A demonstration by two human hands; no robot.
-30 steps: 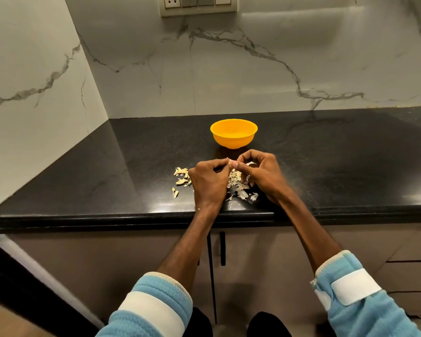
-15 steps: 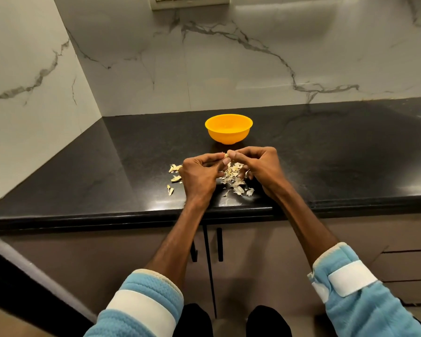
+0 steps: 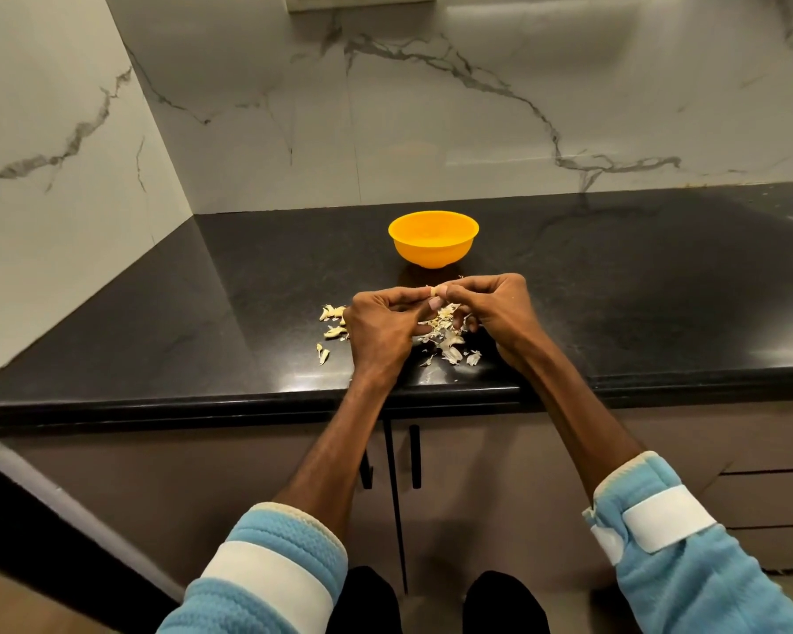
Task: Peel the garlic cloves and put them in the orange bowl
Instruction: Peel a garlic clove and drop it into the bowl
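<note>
Garlic clove: one, pinched; orange bowl: one.

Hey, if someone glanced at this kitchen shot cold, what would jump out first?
The orange bowl stands out mid-counter on the black countertop. Just in front of it, the left hand and right hand pinch a garlic clove between them, above scattered pale peels.

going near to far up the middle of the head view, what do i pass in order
cabinet handles → counter edge → garlic peels → garlic clove pinched by left hand and right hand → orange bowl → marble wall → switch plate
</note>
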